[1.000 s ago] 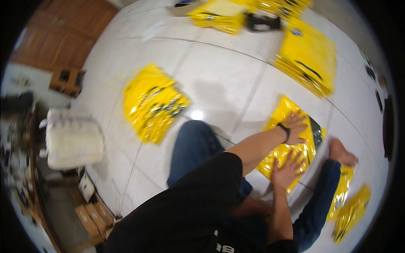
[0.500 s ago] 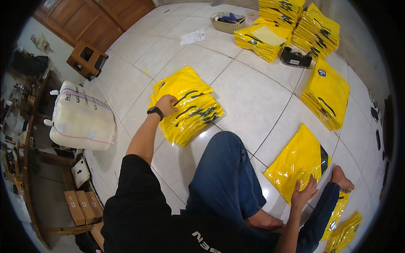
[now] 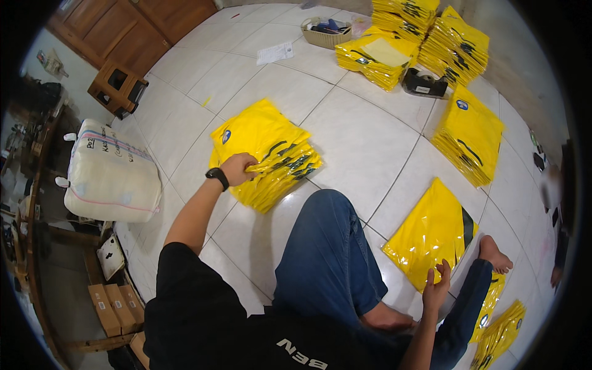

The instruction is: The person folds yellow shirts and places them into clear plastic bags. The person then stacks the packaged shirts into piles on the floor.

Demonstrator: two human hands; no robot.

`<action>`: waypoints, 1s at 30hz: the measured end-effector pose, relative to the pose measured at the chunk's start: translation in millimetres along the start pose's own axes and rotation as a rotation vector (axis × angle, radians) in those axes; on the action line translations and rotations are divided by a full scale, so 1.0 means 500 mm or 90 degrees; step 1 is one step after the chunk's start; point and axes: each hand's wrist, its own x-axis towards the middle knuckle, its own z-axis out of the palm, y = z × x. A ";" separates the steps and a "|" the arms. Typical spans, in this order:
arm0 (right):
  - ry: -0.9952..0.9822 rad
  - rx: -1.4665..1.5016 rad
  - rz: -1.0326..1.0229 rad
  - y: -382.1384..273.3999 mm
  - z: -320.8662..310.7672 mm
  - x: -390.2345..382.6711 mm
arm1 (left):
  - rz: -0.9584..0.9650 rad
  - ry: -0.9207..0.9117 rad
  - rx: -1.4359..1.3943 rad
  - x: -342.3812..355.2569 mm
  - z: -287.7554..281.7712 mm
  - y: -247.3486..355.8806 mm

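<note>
Out to the left, my left hand [image 3: 237, 169], with a dark band on its wrist, lies at the near side of a stack of yellow folded shirts in clear bags [image 3: 277, 176]. Its fingers are curled onto the bagged yellow shirt [image 3: 256, 126] on top, which bears a small blue badge. My right hand [image 3: 436, 285] is empty, fingers apart and slightly bent. It hovers by the near corner of another bagged yellow shirt [image 3: 428, 231] with a dark panel, lying flat on the floor to the right of my knee.
More yellow bagged stacks [image 3: 470, 135] stand at the right and far right, beside a black tape dispenser [image 3: 424, 83] and a basket [image 3: 325, 34]. A white sack [image 3: 114, 176], a brown stool [image 3: 117, 89] and cardboard boxes [image 3: 114, 308] line the left. Another person's hand [image 3: 557, 276] shows at the right edge.
My left hand has moved nearer along the stack, and the top shirt's badge shows more fully. My right hand has drawn slightly back toward me. A person has appeared at the right edge.
</note>
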 end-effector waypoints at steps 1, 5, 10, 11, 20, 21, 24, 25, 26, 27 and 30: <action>-0.024 0.030 0.020 -0.033 -0.008 0.005 | -0.053 -0.055 -0.040 0.009 -0.017 -0.001; -0.065 0.104 0.019 -0.062 0.003 0.003 | -0.018 0.014 -0.052 0.013 -0.077 -0.032; -0.080 0.126 0.002 -0.125 -0.016 0.007 | 0.012 -0.052 -0.198 0.024 -0.321 0.186; -0.086 0.140 -0.008 -0.149 -0.025 0.013 | 0.046 -0.072 -0.234 0.011 -0.374 0.256; -0.192 0.404 -0.282 -0.445 -0.175 0.085 | 0.429 -0.402 -0.785 0.004 -0.477 0.609; -0.247 0.473 -0.285 -0.441 -0.202 0.087 | 0.379 -0.378 -0.800 0.049 -0.447 0.609; -0.436 0.778 -0.169 -0.404 -0.291 0.038 | 0.274 -0.285 -0.803 0.168 -0.333 0.618; -0.412 0.839 -0.108 -0.410 -0.319 0.001 | 0.291 -0.234 -0.774 0.206 -0.291 0.636; -0.365 0.841 -0.053 -0.408 -0.340 -0.029 | 0.184 -0.136 -0.722 0.246 -0.243 0.619; -0.315 0.811 0.031 -0.398 -0.352 -0.056 | 0.138 -0.090 -0.667 0.285 -0.185 0.616; -0.149 0.705 0.220 -0.368 -0.356 -0.078 | 0.148 -0.224 -0.566 0.266 0.019 0.677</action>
